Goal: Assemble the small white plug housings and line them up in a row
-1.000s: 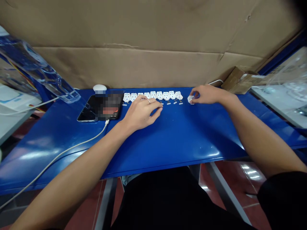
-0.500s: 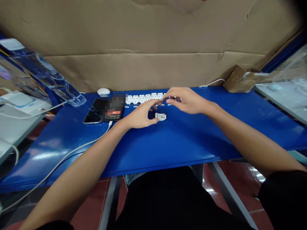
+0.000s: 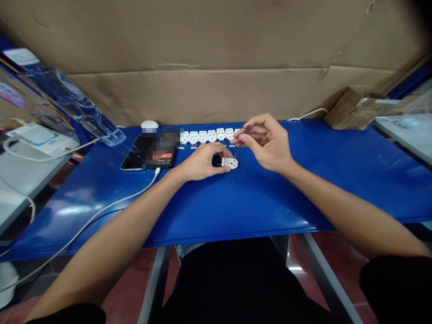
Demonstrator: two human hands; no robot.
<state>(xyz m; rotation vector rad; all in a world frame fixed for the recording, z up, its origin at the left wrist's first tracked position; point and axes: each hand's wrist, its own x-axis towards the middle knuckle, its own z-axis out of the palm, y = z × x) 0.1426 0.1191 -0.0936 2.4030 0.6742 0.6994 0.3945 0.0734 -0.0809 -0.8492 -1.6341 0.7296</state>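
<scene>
My left hand (image 3: 202,162) pinches a small white plug housing (image 3: 231,163) between thumb and fingers on the blue table. Two thin pins point from the housing toward my palm. My right hand (image 3: 272,145) is closed around a small screwdriver (image 3: 248,129) with a dark purple and red handle. Its thin shaft slants down to the upper right end of the housing; whether the tip touches is too small to tell. Just behind my hands stands a row of several similar white plug housings (image 3: 212,136), its right end hidden by my right fingers.
Left of my hands lie phones (image 3: 133,155), with a white charging cable (image 3: 111,208) running toward me. A round white object (image 3: 149,126) sits behind them. A water bottle (image 3: 72,96) leans at far left. A cardboard box (image 3: 354,108) stands at back right, before a cardboard wall (image 3: 202,94).
My left fingers have closed on the plug housing. My right hand has turned and risen slightly, bringing the screwdriver's shaft down toward the housing. The view has shifted a little.
</scene>
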